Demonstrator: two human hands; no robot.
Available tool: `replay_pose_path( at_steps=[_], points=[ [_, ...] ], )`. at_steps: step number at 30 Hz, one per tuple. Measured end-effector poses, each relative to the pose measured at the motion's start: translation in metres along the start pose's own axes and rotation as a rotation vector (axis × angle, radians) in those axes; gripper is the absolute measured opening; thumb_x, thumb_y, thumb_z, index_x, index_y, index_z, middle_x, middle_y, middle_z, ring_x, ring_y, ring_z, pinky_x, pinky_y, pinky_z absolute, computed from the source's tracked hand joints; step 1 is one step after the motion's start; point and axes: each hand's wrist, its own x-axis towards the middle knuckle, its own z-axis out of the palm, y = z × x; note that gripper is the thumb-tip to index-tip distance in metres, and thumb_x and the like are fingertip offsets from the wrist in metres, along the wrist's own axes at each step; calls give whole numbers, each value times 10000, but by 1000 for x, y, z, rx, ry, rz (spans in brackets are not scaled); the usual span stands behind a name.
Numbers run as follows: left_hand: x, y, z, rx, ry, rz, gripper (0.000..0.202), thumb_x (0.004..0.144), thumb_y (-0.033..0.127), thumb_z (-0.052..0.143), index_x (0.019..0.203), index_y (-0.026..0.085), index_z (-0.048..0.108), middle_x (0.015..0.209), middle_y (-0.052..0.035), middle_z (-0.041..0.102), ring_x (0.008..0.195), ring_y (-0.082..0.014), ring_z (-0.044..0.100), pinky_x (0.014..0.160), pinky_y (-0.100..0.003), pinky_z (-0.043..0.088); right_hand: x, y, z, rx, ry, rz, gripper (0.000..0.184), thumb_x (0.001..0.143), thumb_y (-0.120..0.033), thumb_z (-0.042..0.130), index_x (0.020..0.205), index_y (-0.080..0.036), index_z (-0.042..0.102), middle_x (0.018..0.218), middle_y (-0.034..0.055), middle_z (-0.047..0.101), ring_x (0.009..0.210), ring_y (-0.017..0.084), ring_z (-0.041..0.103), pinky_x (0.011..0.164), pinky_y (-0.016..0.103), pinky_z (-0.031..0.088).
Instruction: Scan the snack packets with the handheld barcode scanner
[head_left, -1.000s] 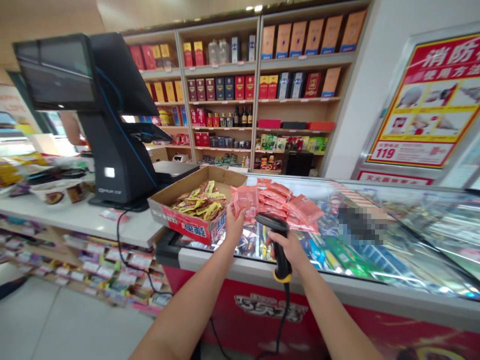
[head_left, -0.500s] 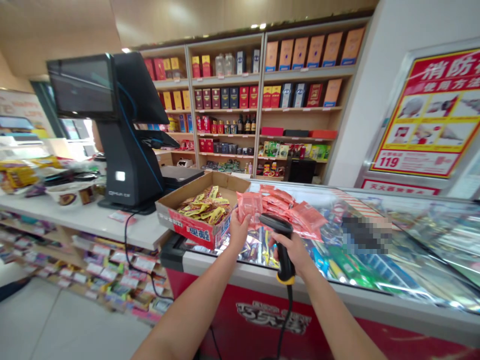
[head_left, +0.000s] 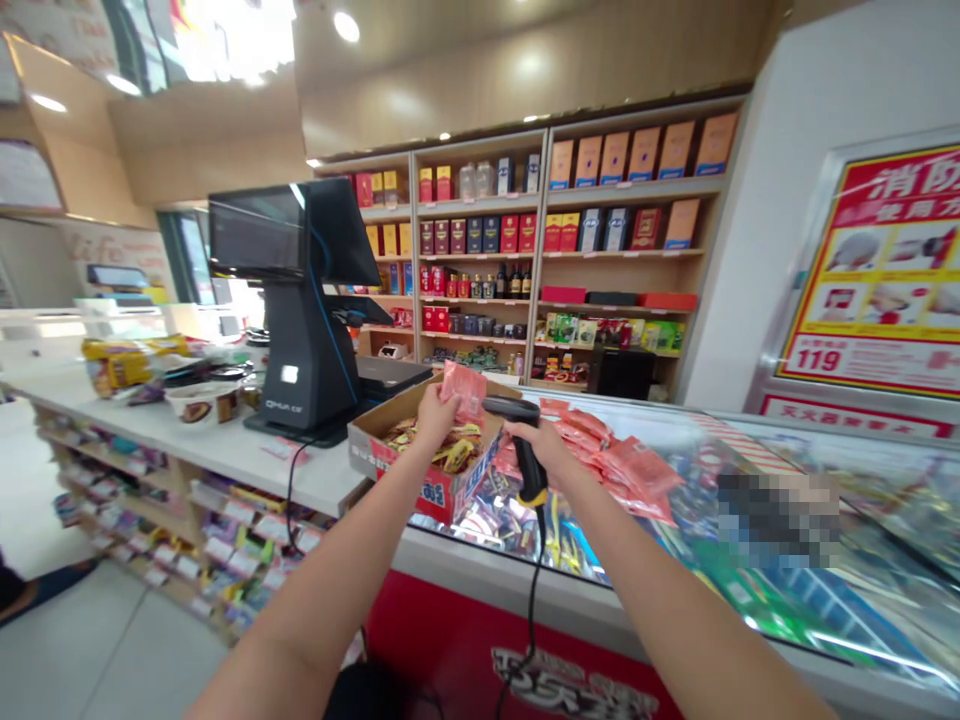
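My left hand (head_left: 436, 420) pinches a pinkish-red snack packet (head_left: 465, 390), held up over the cardboard box (head_left: 367, 452). Inside that box lie several small yellow-and-brown packets (head_left: 459, 448). My right hand (head_left: 546, 446) is wrapped round the grip of a black barcode scanner (head_left: 531, 460), whose head is close to the packet. A cable runs down from the scanner's yellow-trimmed base. Just right of the scanner, more pinkish-red packets (head_left: 630, 468) are heaped on the glass top of the freezer (head_left: 697, 570).
A black point-of-sale terminal (head_left: 307, 330) stands on the white counter (head_left: 319, 480) at the left, beside a bowl-shaped tub (head_left: 202, 402). Wall shelves (head_left: 480, 210) with boxed goods rise behind. A blurred dark object (head_left: 776, 515) lies on the freezer at the right.
Both hands have moved left, the left one carrying its packet from beside the heap to above the box. The scanner has followed. The camera view has tilted up and turned left.
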Motion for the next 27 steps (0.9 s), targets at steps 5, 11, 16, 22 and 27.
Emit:
replay_pose_path(
  at_steps=[5, 11, 16, 22, 27],
  points=[
    [49, -29, -40, 115, -69, -224, 269, 721, 221, 645, 963, 120, 588, 748, -71, 662, 635, -197, 638, 557, -278, 497, 30, -2, 31, 72, -56, 37, 146, 713, -282, 621, 653, -155, 582, 459, 14, 606, 336, 115, 507, 336, 220, 424],
    [69, -37, -53, 474, 44, 17, 278, 590, 116, 724, 827, 154, 584, 820, -137, 684, 883, -305, 653, 769, -357, 489, 37, 3, 45, 113, -63, 46, 121, 701, -261, 625, 672, -150, 585, 524, 19, 645, 355, 113, 525, 351, 229, 451],
    [38, -6, -6, 485, -67, 345, 137, 727, 221, 645, 852, 169, 628, 967, -135, 682, 960, -265, 628, 879, -352, 448, 21, 9, 17, 103, -10, -13, 180, 675, -326, 631, 615, -163, 584, 413, 5, 573, 326, 117, 499, 334, 222, 415],
    [-10, 30, 89, 576, -436, 266, 439, 866, 483, 470, 599, 169, 622, 692, -132, 671, 793, -264, 662, 759, -317, 453, -9, 6, -58, 126, 221, -136, 198, 604, -349, 672, 616, -167, 594, 451, -3, 588, 355, 128, 524, 352, 235, 412],
    [-27, 41, 168, 533, -455, 118, 550, 764, 669, 500, 727, 142, 654, 896, -238, 697, 1032, -362, 622, 863, -399, 443, -33, 1, -123, 168, 402, -136, 213, 620, -361, 664, 634, -154, 617, 445, 8, 588, 350, 121, 505, 352, 234, 392]
  ],
)
